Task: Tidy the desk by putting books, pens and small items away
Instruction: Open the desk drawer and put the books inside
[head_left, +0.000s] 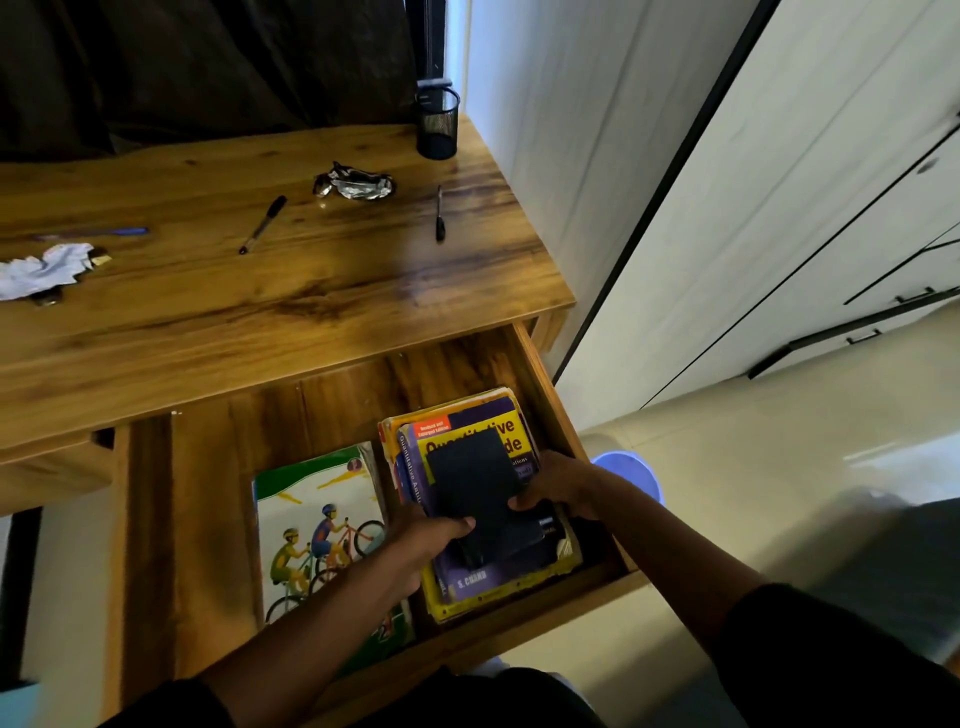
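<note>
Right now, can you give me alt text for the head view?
Both hands, left hand and right hand, hold a black notebook over a purple and yellow book in the open drawer, beside a cyclist-cover book. Two pens, crumpled foil, crumpled paper and a mesh pen cup sit on the desk.
</note>
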